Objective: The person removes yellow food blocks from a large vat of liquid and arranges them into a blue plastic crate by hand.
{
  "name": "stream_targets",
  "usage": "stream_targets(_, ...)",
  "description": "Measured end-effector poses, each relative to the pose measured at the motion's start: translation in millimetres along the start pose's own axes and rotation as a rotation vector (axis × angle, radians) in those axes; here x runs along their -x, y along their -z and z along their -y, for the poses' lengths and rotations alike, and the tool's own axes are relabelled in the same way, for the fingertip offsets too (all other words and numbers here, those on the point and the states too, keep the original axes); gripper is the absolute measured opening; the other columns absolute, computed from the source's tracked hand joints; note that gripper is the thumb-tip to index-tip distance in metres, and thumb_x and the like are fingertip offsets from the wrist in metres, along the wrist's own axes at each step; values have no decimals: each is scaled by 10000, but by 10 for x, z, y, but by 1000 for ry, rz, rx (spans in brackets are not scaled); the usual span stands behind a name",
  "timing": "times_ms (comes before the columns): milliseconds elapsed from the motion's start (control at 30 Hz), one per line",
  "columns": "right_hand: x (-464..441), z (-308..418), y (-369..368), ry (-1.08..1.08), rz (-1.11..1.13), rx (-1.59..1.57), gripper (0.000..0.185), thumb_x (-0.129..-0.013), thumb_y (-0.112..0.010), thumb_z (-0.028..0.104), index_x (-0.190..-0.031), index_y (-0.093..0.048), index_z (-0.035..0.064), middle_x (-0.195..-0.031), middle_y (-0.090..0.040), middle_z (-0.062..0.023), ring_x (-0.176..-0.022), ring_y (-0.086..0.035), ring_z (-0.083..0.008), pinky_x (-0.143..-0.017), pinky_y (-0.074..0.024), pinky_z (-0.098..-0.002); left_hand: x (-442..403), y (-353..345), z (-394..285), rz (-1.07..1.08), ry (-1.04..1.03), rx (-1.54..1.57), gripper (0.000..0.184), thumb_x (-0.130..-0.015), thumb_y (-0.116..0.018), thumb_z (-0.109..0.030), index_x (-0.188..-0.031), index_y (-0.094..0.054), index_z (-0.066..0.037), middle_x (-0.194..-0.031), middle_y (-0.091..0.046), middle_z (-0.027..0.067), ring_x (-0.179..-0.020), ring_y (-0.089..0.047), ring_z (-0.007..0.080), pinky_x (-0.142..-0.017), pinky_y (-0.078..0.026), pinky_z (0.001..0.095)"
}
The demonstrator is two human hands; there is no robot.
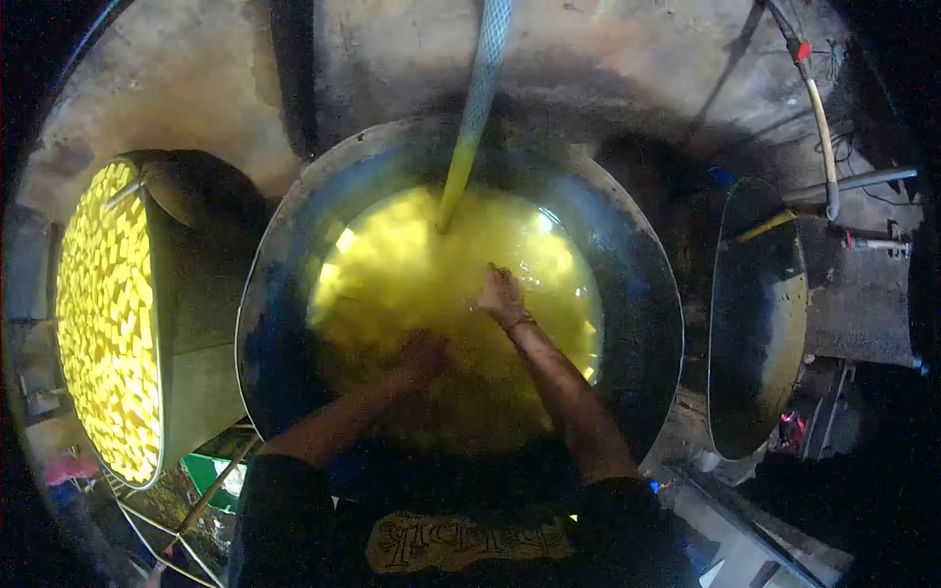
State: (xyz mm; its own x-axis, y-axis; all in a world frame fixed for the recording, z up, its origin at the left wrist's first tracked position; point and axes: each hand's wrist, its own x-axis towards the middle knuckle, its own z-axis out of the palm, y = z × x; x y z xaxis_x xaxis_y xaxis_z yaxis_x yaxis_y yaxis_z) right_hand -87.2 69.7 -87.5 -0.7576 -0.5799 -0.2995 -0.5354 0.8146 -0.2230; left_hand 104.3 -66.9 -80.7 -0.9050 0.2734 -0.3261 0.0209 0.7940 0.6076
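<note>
A big round metal pan [274, 294] in front of me holds cloudy yellow liquid [470, 343], with pale yellow blocks [397, 230] showing through along the far and left parts. My right hand [502, 296] is over the right half of the liquid, its fingers curled into a fist; whatever may be inside is hidden. Lower and to the left, my left hand [425, 353] reaches to the liquid, dark and blurred, so its fingers cannot be made out. A pale mesh-patterned hose [480, 103] comes down from above, its yellow lower end dipping into the liquid beyond my hands.
On the left stands a wide vessel filled with yellow cubes [113, 314]. To the right is another large dark pan [755, 323], with a pipe [823, 132] above it. A green object [206, 475] lies low on the left. Concrete wall or floor [392, 59] stretches behind.
</note>
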Motion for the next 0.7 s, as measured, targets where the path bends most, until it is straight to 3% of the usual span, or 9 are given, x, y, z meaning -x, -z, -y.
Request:
stream_targets(133, -106, -23, -68, 24, 283, -212, 663, -860, -508, 404, -1334, -349, -30, -1290, -437, -249, -1168, -464, -336, -972, -403, -447, -184, 174, 107, 110, 285, 350, 449, -882, -554, -288, -1240, -474, -29, -1196, -518, 166, -1071, -536, 295, -969, -406, 421)
stream_targets(233, 129, -82, 195, 18, 233, -780, 614, -871, -540, 331, -1329, -361, -37, -1262, -476, -237, -1132, -505, -328, -956, -433, -406, -308, 308, 279, -17, 177, 333, 460, -873, -573, -278, -1222, -476, 7, -1164, -548, 152, -1049, -555, 268, -953, -424, 402)
stream_targets(300, 303, -100, 481, 61, 274, -1267, 585, -879, -562, 283, -1326, -369, -41, -1243, -502, -229, -1108, -532, -322, -946, -453, -379, -368, 411, 387, -158, -101, 1119, 452, -885, -540, -310, -1204, -491, 7, -1136, -566, 139, -1035, -563, 246, -929, -445, 407)
stream_targets(333, 404, -130, 618, 125, 310, -1474, 571, -883, -572, 258, -1325, -373, -43, -1234, -515, -225, -1096, -546, -320, -941, -463, -366, -481, 291, 489, -158, -120, 1123, 452, -885, -540, -310, -1204, -491, 7, -1136, -566, 139, -1035, -563, 246, -929, -445, 407)
stream_targets(367, 527, -139, 777, 199, 344, -1602, 558, -887, -583, 234, -1323, -377, -45, -1225, -528, -221, -1084, -559, -317, -936, -473, -352, -664, 33, 629, -193, -84, 1515, 433, -894, -509, -322, -1184, -504, 0, -1117, -572, 141, -1015, -571, 246, -896, -464, 400)
stream_targets(467, 852, 262, 1267, -31, 140, -1370, 374, -740, -740, 70, -1083, -614, -16, -1036, -632, -105, -900, -619, -182, -858, -515, -292, -792, 195, 203, -262, 60, 2015, 414, -907, -449, -333, -1152, -516, -7, -1080, -579, 143, -962, -585, 250, -823, -496, 388)
stream_targets(567, 937, 311, 1233, 14, 56, -1212, 453, -728, -756, 87, -1137, -589, -15, -1015, -648, -94, -900, -601, -154, -807, -484, -252, -935, 358, -355, -426, 179, 2116, 380, -913, -380, -312, -1091, -525, -8, -1014, -583, 141, -858, -598, 266, -734, -508, 389)
stream_targets(633, 942, 284, 1082, 103, 38, -1413, 392, -732, -753, 98, -1076, -600, -11, -955, -653, -91, -870, -596, -149, -795, -473, -252, -836, 459, -623, -483, 136, 2050, 387, -922, -347, -314, -1060, -536, -6, -942, -592, 133, -842, -603, 264, -738, -505, 391)
stream_targets(700, 966, 385, 1112, -70, -154, -1043, 265, -797, -676, 20, -1036, -560, 10, -893, -614, -70, -782, -568, -113, -723, -470, -232, -808, 434, -807, -591, -45, 2077, 380, -926, -347, -319, -1044, -532, -10, -927, -594, 115, -829, -603, 232, -726, -508, 366)
